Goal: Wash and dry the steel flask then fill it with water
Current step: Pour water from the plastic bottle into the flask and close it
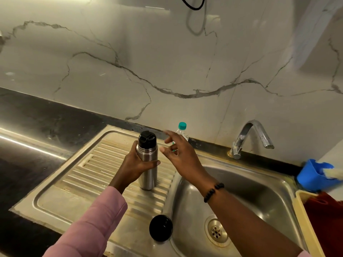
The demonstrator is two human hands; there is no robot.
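A glossy pale marble wall (167,58) with grey veins rises behind the counter, and light glares off it near the top, where a black cable (193,3) loops down. Below it runs a dark stone countertop (37,130) with a bright streak of reflected light along its left part. Set into the countertop is a worn steel sink unit: a ribbed draining board (61,184) on the left, a basin (259,197) with a round drain (216,232) on the right, and a curved chrome tap (250,136) at the back.
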